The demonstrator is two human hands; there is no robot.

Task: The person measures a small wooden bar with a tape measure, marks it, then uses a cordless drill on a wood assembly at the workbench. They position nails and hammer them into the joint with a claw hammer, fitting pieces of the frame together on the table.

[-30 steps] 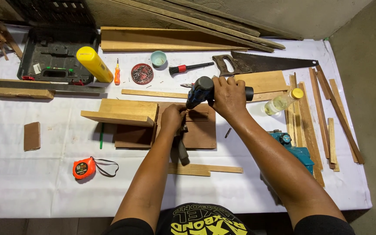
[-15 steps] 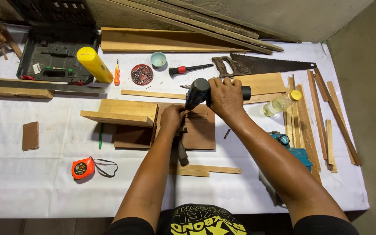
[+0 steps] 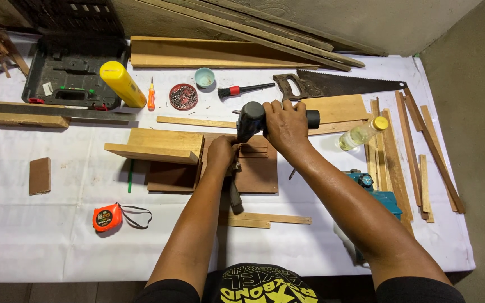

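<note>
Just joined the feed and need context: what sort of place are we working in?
Most likely a small woodworking bench or home workshop. A hand saw and loose wooden strips lie on a white-covered table, an orange tape measure sits near the front, and the right hand grips a black power drill.

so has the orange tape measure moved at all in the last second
No. The orange tape measure lies in the same spot on the white cloth, below-right of the small brown block.
</note>
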